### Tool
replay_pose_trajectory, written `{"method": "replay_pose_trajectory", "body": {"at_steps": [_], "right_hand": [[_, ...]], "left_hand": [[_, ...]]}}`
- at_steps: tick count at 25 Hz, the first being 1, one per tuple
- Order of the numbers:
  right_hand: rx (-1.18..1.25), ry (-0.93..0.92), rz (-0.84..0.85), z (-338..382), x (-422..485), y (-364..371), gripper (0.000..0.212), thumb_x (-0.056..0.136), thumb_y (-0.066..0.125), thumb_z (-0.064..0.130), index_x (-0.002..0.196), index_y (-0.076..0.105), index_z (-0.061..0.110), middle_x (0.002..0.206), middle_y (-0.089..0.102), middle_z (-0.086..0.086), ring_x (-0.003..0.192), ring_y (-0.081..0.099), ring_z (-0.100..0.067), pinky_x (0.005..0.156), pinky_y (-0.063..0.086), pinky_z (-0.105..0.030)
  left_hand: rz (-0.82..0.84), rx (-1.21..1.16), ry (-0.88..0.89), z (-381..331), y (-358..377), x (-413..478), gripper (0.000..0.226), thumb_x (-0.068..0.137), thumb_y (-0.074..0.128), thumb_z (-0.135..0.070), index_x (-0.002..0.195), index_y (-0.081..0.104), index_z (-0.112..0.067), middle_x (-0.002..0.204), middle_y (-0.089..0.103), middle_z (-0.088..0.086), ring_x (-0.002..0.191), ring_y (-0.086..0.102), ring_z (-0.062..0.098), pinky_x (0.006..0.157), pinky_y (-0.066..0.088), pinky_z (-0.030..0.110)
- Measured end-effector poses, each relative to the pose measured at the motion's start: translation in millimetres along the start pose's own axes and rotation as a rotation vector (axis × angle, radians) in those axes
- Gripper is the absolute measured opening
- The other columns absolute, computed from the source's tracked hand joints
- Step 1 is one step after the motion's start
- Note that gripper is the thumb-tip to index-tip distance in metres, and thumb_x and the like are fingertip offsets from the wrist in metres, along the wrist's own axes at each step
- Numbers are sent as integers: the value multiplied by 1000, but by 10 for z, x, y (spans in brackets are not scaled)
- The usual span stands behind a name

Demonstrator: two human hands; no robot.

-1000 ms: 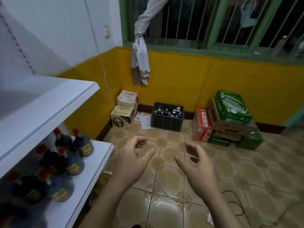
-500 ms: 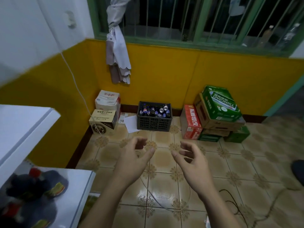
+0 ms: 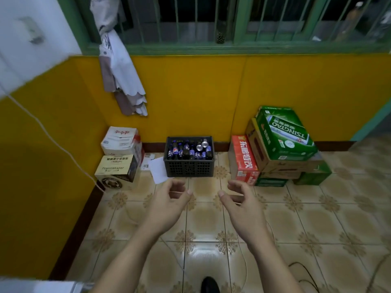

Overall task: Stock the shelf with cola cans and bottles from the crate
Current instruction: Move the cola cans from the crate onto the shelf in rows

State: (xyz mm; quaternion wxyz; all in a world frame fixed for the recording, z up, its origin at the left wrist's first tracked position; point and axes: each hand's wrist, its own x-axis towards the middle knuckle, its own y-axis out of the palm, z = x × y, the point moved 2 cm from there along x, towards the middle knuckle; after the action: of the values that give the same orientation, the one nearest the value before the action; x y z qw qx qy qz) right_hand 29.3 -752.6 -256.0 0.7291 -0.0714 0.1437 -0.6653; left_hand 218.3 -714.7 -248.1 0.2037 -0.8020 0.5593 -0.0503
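Item, left hand (image 3: 167,205): yours, empty, fingers loosely curled, thumb apart. Item, black crate (image 3: 189,169): on the tiled floor (image 3: 317,229) against the yellow wall (image 3: 190,92), at 12 o'clock from that hand and apart from it, long axis running 9 to 3 o'clock, cola bottles (image 3: 179,151) upright inside, cans (image 3: 202,144) toward its 1 o'clock corner. Item, right hand (image 3: 243,208): empty, fingers likewise loosely curled, crate at its 11 o'clock, so your left hand is judged slightly nearer.

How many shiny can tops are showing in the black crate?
2: one silver can top, another just behind it, near the black crate's back right, among cola bottles. More may be hidden.
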Motion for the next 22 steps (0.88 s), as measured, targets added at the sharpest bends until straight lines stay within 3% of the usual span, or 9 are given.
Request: {"method": "replay_pose_trajectory", "body": {"at_steps": [6,11,15,18,22], "right_hand": [[-12,-12,46,18,925,-214,37,88,67,38,123,57,29,119,58,17,97,59,4,79,49,-22],[-97,-1,62,29,1568,-190,37,89,67,34,123,57,24,118,61,12,93,55,9,71,42,-10],[-154,1,77,103,2164,-61,31,90,65,37,119,56,29,109,58,22,89,54,11,67,40,-9],[-201,25,82,143,2776,98,27,90,66,36,114,56,29,104,56,23,87,54,8,68,43,-13],[-231,164,104,129,3596,377,33,88,67,39,116,58,22,111,61,10,95,61,-6,85,52,-31]], "left_hand": [[-4,-125,-128,-142,380,775,13,92,65,-31,104,61,-27,102,65,-2,101,64,15,89,55,38],[20,-216,-212,-162,530,1380,16,93,64,-31,106,62,-23,107,64,2,98,67,18,76,54,33],[57,-289,-258,-94,592,1983,17,95,60,-32,108,62,-22,110,65,2,96,68,14,68,53,28],[51,-349,-294,-35,601,2609,15,96,58,-30,107,62,-21,109,67,4,97,67,17,69,53,29],[81,-442,-431,52,577,3460,16,97,57,-28,106,63,-17,109,68,6,97,68,20,70,54,31]]}}
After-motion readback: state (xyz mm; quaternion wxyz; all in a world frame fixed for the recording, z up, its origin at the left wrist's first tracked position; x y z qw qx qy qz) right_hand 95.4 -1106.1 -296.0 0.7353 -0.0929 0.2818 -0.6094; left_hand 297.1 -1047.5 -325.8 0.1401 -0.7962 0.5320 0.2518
